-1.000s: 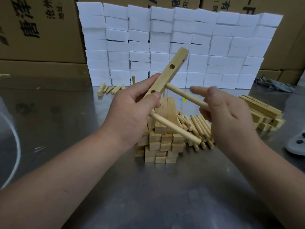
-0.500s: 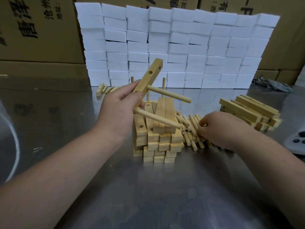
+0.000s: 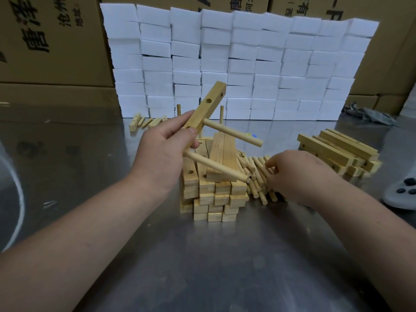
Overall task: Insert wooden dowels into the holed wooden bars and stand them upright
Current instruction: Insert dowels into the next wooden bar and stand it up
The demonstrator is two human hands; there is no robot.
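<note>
My left hand (image 3: 164,152) grips a holed wooden bar (image 3: 208,106) tilted up to the right above the table. Two dowels stick out of it to the right: an upper dowel (image 3: 234,132) and a lower dowel (image 3: 216,166). Two holes near the bar's top are empty. My right hand (image 3: 297,176) reaches down onto the pile of loose dowels (image 3: 256,174), fingertips curled among them; whether it holds one is hidden. A stack of holed bars (image 3: 216,190) stands in the middle, under the held bar.
A second pile of bars (image 3: 340,154) lies at the right. A wall of white foam blocks (image 3: 236,64) and cardboard boxes (image 3: 49,41) close the back. Two upright dowels (image 3: 221,114) and small wood pieces (image 3: 146,121) sit behind. A grey controller (image 3: 403,190) lies at the right edge.
My right hand let go of the upper dowel, now seated in the bar, and dropped to the loose dowel pile. My left hand moved the bar lower and leftward.
</note>
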